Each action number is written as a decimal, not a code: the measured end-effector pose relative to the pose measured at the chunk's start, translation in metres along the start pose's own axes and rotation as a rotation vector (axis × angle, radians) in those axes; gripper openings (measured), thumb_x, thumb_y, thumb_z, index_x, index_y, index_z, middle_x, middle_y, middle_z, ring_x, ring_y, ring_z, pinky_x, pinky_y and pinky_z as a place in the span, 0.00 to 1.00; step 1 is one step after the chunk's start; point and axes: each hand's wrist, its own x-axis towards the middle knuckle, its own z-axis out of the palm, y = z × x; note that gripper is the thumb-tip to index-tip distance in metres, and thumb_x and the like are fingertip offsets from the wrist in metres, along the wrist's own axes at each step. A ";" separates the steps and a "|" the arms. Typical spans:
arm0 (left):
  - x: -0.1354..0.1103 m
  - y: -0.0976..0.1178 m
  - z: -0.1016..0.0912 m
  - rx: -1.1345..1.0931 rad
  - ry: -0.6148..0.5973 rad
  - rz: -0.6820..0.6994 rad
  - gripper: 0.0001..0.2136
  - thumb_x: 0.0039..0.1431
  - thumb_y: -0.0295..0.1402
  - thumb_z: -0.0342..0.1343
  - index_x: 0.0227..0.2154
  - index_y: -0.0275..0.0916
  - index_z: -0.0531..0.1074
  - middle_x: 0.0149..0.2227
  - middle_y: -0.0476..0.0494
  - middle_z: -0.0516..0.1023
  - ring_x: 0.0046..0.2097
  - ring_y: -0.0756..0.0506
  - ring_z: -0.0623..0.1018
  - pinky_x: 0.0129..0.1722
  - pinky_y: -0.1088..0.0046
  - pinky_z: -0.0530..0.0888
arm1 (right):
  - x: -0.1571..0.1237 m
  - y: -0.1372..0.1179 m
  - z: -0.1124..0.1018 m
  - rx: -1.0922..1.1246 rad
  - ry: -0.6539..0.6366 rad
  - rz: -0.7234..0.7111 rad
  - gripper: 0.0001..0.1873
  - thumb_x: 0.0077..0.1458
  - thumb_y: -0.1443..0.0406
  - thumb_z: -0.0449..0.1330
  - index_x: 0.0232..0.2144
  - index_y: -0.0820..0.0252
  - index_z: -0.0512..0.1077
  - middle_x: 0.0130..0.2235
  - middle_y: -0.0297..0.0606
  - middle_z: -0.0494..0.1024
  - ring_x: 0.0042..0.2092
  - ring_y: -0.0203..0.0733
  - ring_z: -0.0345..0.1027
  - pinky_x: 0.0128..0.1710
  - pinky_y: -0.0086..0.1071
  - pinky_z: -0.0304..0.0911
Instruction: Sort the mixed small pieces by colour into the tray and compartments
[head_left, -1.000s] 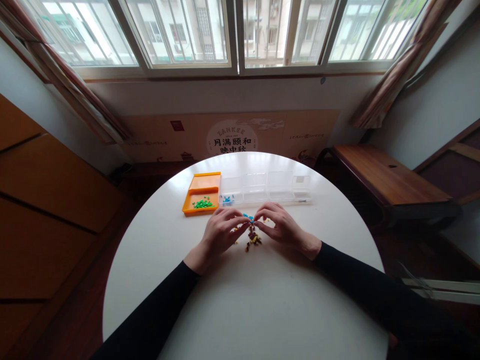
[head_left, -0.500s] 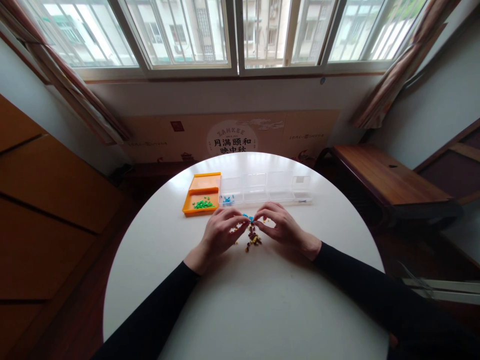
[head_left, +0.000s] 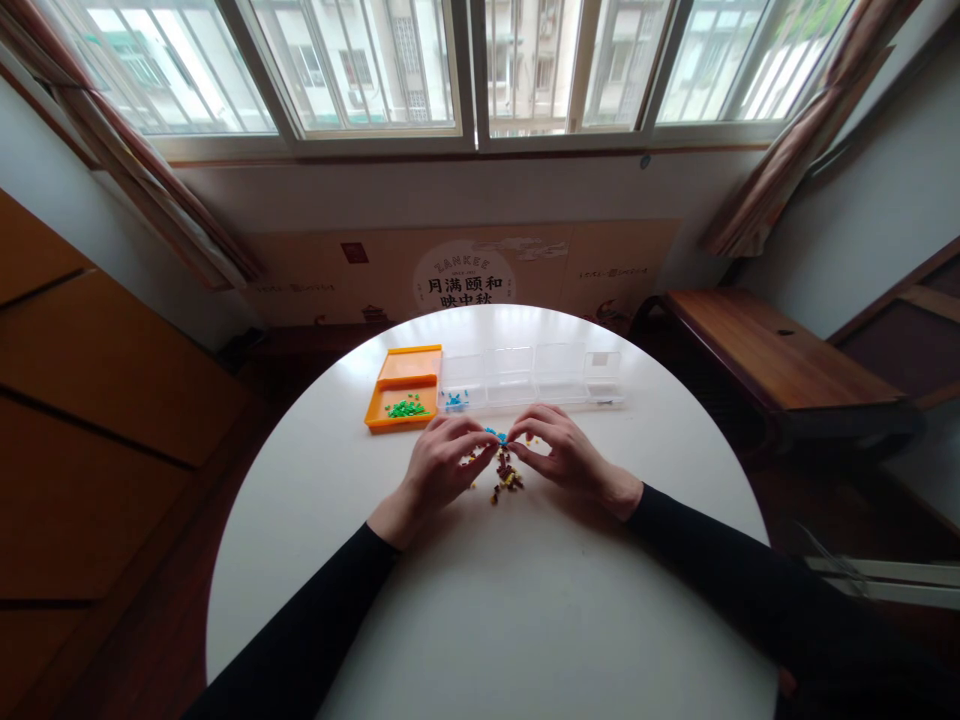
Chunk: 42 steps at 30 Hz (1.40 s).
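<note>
Surveying from my remote station, I registered the table point(head_left: 480, 610) first, then the clear box point(head_left: 559, 390), then the orange box point(head_left: 411, 364) at its left end. Near the box fronts, the left hand point(head_left: 444, 458) and right hand point(head_left: 556, 450) faced each other, fingertips of each pinched on the blue piece point(head_left: 502, 439) between them, just beyond the brown and yellow bits point(head_left: 511, 480). I judged the piece very light, stiff and somewhat slippery, likely to spring away if squeezed unevenly. The correct hold was at opposite edges, fingertips only, light force. Against the frame half a second earlier, I found hands, boxes and bits unmoved; any slight turn of the piece was too small to tell.
</note>
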 end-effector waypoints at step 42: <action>0.004 -0.020 -0.011 0.138 -0.053 -0.183 0.05 0.68 0.33 0.66 0.34 0.45 0.82 0.38 0.47 0.85 0.39 0.42 0.83 0.45 0.61 0.71 | -0.002 0.002 0.001 -0.018 -0.029 0.061 0.02 0.70 0.65 0.64 0.44 0.53 0.76 0.41 0.37 0.82 0.44 0.46 0.75 0.53 0.44 0.67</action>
